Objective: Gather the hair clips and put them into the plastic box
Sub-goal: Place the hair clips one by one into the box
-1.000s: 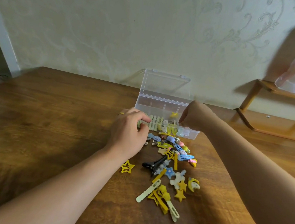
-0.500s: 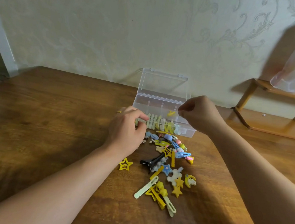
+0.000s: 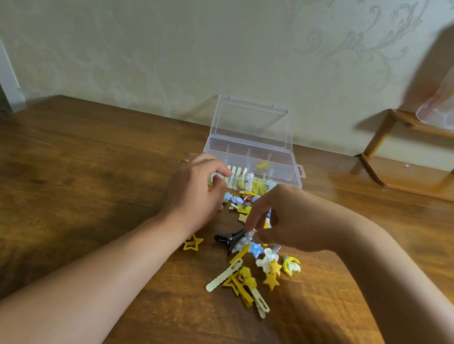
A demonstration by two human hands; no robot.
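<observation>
Nearest, at about 6 o'clock of the pile, loose hair clips [image 3: 247,284] lie scattered on the tabletop [image 3: 74,211]: pale and yellow bar clips, gold stars, a yellow moon-shaped one, with an outlined star clip [image 3: 192,243] apart at 9 o'clock. They sit in one heap just in front of the box, probably so each trip is short. Above them the right hand [image 3: 291,221] reaches down into the middle of the heap, its fingers [image 3: 251,217] curled and closing toward the black clip [image 3: 229,238]; whether they already pinch it or something beside it, I cannot tell. At 10 o'clock the left hand [image 3: 195,191] rests by the box's near left corner, fingers curled round a pale clip at the box's near wall, seemingly steadying the box. Farthest, at 12 o'clock, the plastic box [image 3: 250,157] stands with its lid propped upright, keeping the compartments reachable; a row of clips already lines its front compartments, a yellow one lies farther back.
</observation>
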